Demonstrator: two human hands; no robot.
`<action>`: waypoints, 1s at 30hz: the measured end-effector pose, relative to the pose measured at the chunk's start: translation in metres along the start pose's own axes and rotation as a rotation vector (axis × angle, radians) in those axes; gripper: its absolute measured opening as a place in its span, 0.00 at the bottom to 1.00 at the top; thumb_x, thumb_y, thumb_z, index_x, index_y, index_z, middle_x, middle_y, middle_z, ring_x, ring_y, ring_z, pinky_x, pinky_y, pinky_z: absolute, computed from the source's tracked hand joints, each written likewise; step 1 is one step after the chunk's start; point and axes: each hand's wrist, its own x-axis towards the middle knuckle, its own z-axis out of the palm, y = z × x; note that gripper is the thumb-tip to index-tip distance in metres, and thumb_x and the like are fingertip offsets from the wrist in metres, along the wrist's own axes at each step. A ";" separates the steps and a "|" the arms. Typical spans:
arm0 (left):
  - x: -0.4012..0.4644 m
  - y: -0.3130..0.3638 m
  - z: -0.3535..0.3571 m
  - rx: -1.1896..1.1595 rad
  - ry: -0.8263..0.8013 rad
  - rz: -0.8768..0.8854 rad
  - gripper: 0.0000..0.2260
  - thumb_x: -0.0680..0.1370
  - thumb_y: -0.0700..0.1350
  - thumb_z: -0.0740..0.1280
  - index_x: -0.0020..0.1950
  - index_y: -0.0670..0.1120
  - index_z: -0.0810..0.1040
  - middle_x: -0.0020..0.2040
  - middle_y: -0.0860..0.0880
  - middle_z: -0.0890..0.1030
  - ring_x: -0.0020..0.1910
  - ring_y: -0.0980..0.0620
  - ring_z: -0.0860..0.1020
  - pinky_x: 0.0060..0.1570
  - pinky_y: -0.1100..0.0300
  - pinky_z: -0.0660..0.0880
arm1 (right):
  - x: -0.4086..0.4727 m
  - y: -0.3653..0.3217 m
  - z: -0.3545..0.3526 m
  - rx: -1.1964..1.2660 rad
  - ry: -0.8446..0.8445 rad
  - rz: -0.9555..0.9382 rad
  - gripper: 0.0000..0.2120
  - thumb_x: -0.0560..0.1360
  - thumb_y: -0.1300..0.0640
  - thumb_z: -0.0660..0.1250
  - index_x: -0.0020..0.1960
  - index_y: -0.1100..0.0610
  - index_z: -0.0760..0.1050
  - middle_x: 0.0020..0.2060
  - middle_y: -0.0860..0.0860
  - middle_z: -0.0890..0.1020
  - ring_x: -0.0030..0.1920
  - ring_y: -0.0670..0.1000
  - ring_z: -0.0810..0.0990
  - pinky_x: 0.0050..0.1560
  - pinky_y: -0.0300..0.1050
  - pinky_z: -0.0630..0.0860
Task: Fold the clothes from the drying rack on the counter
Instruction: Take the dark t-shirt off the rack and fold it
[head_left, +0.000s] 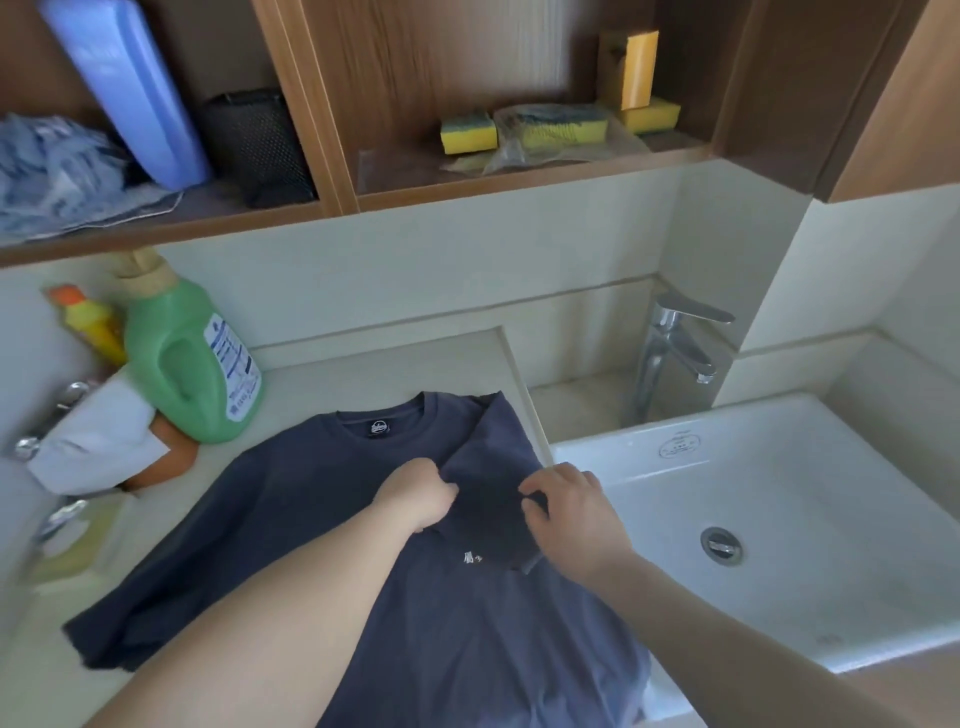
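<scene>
A dark navy T-shirt (291, 519) lies spread on the pale counter (363, 369), collar toward the wall, its right sleeve folded inward over the chest. My left hand (418, 496) pinches the folded sleeve's left edge near the middle of the chest. My right hand (569, 512) pinches the same sleeve's right edge, close to the sink's rim. The shirt's lower hem hangs over the counter's front edge toward me. No drying rack is in view.
A white sink (779, 519) with a chrome tap (670, 353) lies right of the shirt. A green detergent jug (192, 358), a yellow bottle (88, 322) and a white cloth (98, 436) stand at the left. Shelves above hold sponges (467, 132) and a blue bottle (130, 88).
</scene>
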 end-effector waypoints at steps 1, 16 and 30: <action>-0.002 -0.002 0.002 0.069 0.038 0.022 0.10 0.81 0.52 0.62 0.49 0.45 0.73 0.47 0.48 0.80 0.46 0.46 0.81 0.40 0.55 0.77 | 0.001 0.004 -0.004 -0.010 0.002 0.082 0.13 0.81 0.51 0.61 0.63 0.48 0.77 0.60 0.47 0.77 0.62 0.54 0.72 0.63 0.47 0.72; 0.001 -0.022 0.011 -0.084 0.146 0.044 0.21 0.82 0.40 0.58 0.76 0.47 0.65 0.61 0.48 0.76 0.51 0.48 0.75 0.48 0.55 0.75 | -0.008 0.032 -0.011 0.204 -0.305 0.218 0.29 0.73 0.62 0.64 0.71 0.47 0.66 0.58 0.45 0.78 0.49 0.44 0.78 0.49 0.35 0.71; -0.014 0.001 0.025 0.330 -0.033 0.136 0.27 0.82 0.63 0.57 0.79 0.58 0.55 0.84 0.53 0.47 0.82 0.39 0.45 0.70 0.25 0.56 | -0.018 0.040 0.005 -0.154 -0.094 0.095 0.18 0.76 0.64 0.57 0.54 0.46 0.79 0.53 0.43 0.68 0.57 0.51 0.73 0.47 0.44 0.72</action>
